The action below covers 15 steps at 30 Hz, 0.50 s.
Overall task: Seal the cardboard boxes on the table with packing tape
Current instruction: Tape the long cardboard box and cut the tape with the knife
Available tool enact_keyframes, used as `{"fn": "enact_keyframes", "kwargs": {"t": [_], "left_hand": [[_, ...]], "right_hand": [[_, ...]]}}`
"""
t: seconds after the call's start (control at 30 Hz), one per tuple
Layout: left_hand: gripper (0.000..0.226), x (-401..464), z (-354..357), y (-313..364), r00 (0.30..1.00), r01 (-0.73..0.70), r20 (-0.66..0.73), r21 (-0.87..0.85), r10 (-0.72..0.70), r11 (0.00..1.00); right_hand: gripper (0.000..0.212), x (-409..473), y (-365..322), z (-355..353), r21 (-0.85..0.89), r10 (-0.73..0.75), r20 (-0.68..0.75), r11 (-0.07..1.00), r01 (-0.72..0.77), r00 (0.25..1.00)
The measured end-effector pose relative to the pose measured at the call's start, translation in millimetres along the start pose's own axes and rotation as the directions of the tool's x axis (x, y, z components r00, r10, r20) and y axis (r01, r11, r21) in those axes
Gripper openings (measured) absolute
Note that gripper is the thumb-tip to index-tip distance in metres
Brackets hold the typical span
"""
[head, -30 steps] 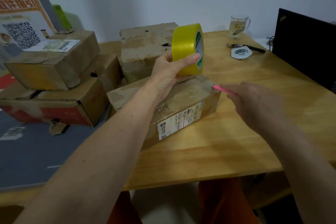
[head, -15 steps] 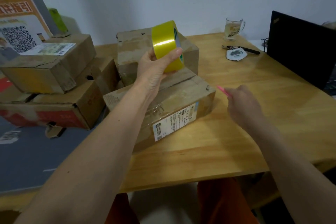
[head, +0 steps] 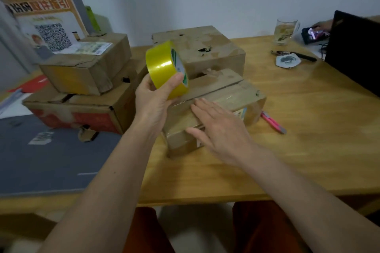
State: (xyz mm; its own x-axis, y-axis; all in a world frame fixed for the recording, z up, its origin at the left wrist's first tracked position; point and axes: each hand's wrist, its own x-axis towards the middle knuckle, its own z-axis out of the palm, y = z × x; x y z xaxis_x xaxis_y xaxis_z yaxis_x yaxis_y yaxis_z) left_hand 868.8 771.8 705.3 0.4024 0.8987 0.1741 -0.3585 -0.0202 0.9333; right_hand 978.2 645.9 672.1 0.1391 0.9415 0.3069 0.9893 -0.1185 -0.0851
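Dropped pink cutter (head: 273, 122) lies blurred; right hand (head: 222, 129) hides box (head: 236, 96) label.

- A glass mug (head: 284, 31) of pale liquid stands at the table's (head: 308, 150) far edge.
- A pink utility knife (head: 273, 122) lies on the wood.
- A dark laptop (head: 355, 51) sits at right.
- A QR-code poster (head: 44, 20) leans at left.

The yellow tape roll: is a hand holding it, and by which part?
Yes. The left hand grips the yellow tape roll across its outer band, thumb on the near side. The right hand holds nothing; its straight fingers lie on the front box.
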Motion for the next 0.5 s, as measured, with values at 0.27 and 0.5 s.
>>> {"fn": "enact_keyframes", "kwargs": {"t": [0.27, 0.5], "left_hand": [[0.049, -4, -7, -1, 1.0, -0.024, -0.02, -0.038, 0.024, 0.999], [0.035, -2, -7, -5, 0.997, -0.049, -0.056, -0.058, 0.045, 0.997]], "right_hand": [[0.102, 12, 20, -14, -0.11, 0.385, 0.114, 0.921, -0.374, 0.916], [0.08, 0, -67, 9, -0.008, -0.078, 0.007, 0.997, 0.078, 0.997]]}}
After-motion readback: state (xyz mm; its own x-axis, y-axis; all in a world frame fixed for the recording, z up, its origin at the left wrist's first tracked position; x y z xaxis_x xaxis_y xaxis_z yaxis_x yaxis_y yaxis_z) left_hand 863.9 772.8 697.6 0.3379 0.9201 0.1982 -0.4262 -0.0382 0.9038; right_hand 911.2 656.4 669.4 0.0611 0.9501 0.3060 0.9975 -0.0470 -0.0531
